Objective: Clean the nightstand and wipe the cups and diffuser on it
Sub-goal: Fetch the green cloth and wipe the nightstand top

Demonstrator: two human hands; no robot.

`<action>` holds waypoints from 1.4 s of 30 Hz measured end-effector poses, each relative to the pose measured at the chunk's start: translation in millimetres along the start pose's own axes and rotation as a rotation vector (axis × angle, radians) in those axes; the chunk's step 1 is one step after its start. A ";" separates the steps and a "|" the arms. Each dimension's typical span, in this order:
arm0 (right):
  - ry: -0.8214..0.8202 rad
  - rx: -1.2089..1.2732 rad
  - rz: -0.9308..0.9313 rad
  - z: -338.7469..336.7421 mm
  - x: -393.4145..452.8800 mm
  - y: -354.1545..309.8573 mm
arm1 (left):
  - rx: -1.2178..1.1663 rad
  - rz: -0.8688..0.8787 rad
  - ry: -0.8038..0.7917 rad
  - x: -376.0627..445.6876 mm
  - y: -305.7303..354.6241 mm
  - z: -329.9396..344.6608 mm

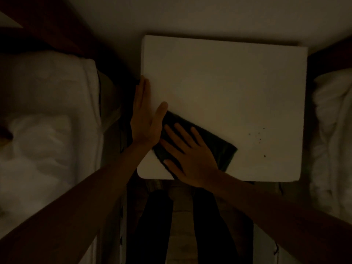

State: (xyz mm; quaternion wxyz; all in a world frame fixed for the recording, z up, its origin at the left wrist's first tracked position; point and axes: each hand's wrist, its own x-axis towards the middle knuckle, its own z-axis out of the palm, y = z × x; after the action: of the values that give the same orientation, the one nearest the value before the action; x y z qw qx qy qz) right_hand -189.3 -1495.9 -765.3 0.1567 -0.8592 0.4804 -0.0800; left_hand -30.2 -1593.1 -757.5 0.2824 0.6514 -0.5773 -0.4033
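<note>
In dim light, a person is leaning over a pale, square nightstand [228,82] with rounded corners, its smooth, matte surface standing against the wall between 2 beds. The right hand [188,159] is lying flat with fingers spread, pressing a dark cloth [219,147] onto the surface near the front left corner. The cloth looks soft and folded, a rough rectangle set at a slant, its far corner sticking out past the hand. The left hand [145,119] is held on edge, fingers straight and together, along the nightstand's left side, its thumb reaching over the surface just above the cloth. A scatter of small dark specks [258,136] is lying on the surface to the right of the cloth. Rumpled white bedding [47,111] is lying on the bed to the left, and more [331,121] on the right.
</note>
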 end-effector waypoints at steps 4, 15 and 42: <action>0.009 -0.050 0.032 -11.0 44.4 31.0 | 0.153 0.083 0.032 -5.2 2.1 2.2; 0.086 -0.171 0.500 -52.5 102.7 146.0 | 0.853 0.535 -0.144 -0.3 3.5 23.6; 0.055 -0.153 0.284 -64.1 73.3 178.2 | 0.765 0.199 -0.018 -6.9 27.4 60.8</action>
State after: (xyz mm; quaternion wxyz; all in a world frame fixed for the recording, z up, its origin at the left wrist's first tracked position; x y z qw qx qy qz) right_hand -311.9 -1657.7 -767.8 0.0874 -0.7896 0.6058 -0.0438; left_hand -96.4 -1585.2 -764.6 0.0520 0.6467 -0.7488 -0.1354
